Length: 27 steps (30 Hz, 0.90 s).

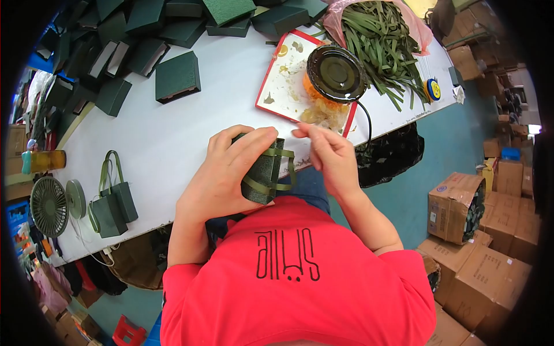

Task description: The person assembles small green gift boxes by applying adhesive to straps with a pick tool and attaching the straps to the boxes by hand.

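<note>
My left hand (228, 167) is closed around a small dark green box-shaped bag (261, 180), tilted near the table's front edge. A green ribbon handle (291, 167) loops from the bag's right side. To the right of it, my right hand (332, 154) is raised with fingertips pinched together, apart from the bag. Whatever those fingers may hold is too small to make out. Just beyond that hand, a round orange pot with a black rim (336, 74) stands on a red-edged white board (280, 86) smeared with yellowish residue.
Dark green boxes (177, 76) are heaped at the back left. Cut green ribbons (381, 40) lie in pink plastic at the back right. Two finished-looking bags with handles (109, 210) and a fan (49, 206) stand left. A black cord (369, 124) hangs from the pot.
</note>
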Available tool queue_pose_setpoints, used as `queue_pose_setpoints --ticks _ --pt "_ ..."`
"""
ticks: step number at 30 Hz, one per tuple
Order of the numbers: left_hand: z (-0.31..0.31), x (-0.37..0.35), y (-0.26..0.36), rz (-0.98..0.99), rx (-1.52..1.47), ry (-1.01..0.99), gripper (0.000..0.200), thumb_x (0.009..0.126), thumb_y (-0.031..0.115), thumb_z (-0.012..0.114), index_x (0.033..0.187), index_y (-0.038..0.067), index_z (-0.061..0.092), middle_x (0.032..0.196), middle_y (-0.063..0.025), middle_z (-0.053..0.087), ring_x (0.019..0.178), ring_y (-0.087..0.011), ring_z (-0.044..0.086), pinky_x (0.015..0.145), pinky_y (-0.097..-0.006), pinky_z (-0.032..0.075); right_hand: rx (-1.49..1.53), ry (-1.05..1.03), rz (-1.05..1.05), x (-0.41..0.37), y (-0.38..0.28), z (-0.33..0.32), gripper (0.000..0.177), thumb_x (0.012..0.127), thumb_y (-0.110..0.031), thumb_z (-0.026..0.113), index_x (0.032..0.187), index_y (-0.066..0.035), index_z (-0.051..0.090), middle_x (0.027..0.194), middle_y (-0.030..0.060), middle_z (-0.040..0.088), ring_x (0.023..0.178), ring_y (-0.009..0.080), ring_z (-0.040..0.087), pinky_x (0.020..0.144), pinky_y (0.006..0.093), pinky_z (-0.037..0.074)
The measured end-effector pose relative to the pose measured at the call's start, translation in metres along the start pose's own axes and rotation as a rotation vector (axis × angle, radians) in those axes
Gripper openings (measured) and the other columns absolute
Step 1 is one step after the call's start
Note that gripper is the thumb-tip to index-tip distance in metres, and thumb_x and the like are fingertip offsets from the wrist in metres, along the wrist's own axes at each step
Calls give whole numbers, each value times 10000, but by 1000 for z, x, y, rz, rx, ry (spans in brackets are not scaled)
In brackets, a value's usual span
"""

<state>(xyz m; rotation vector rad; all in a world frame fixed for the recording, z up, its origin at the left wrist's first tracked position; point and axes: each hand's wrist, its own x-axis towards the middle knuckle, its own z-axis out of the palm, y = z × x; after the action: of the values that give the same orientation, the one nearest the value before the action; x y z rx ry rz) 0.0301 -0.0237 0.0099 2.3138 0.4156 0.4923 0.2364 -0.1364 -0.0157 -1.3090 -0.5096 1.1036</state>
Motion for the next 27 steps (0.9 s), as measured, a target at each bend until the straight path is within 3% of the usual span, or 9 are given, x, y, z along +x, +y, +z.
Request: queue_pose_setpoints --ticks 6,10,13,17,19,20,24,25,27 --pt "-5 -17 -10 -77 104 108 988 555 263 911 1423 98 469 1403 -102 511 1280 -354 444 1085 -488 333 -205 98 -88 -16 2 -11 159 929 -59 677 1060 19 722 931 42 735 599 31 507 518 182 380" --pt "-33 -51 -5 -330 421 270 960 578 295 905 1417 94 485 1405 -135 503 1279 -353 453 1106 -487 307 -166 111 -121 -14 15 -17 116 909 4 674 1022 31 670 885 82 718 564 26 493 500 169 347" --pt "-61 -89 -6 -478 621 520 946 561 329 897 1396 129 502 1411 -106 479 1267 -341 441 1096 -534 288 -140 65 -111 -14 19 -13 75 891 17 693 950 1 649 794 27 659 553 20 465 495 171 341" --pt "-91 -141 -6 -693 869 838 926 613 365 887 1415 119 494 1447 -161 459 1306 -363 431 1093 -516 300 -119 -23 -124 -13 21 -11 107 876 37 697 913 -19 613 799 20 620 556 28 466 498 176 348" --pt "-101 -157 -2 -909 979 878 921 644 394 880 1424 108 483 1454 -158 452 1321 -368 424 1093 -515 306 -109 -59 -127 -13 23 -10 128 870 46 693 911 -26 596 827 30 622 559 33 473 502 178 356" --pt "-105 -168 -6 -984 966 895 922 686 452 854 1445 102 467 1485 -162 421 1353 -369 393 1100 -577 289 -103 -70 -121 -14 24 -9 135 868 51 692 913 -25 590 838 34 622 561 37 478 503 180 362" --pt "-114 -189 -10 -1343 960 615 924 728 531 803 1469 105 452 1555 -172 338 1445 -378 280 1081 -706 242 -76 -136 -134 -15 27 0 150 862 59 688 915 -24 574 855 43 625 573 50 497 508 186 386" --pt "-112 -188 -14 -1226 1056 703 900 734 502 813 1460 101 462 1558 -170 342 1461 -385 257 1085 -698 237 -82 -138 -142 -17 26 -1 151 861 58 688 914 -24 573 853 44 626 576 53 502 508 188 393" --pt "-108 -170 -13 -792 1314 844 724 773 332 835 1387 80 545 1442 -171 495 1375 -387 393 1131 -535 291 -91 -183 -129 -18 26 -1 167 840 50 704 898 -45 579 853 44 627 596 66 525 508 192 416"
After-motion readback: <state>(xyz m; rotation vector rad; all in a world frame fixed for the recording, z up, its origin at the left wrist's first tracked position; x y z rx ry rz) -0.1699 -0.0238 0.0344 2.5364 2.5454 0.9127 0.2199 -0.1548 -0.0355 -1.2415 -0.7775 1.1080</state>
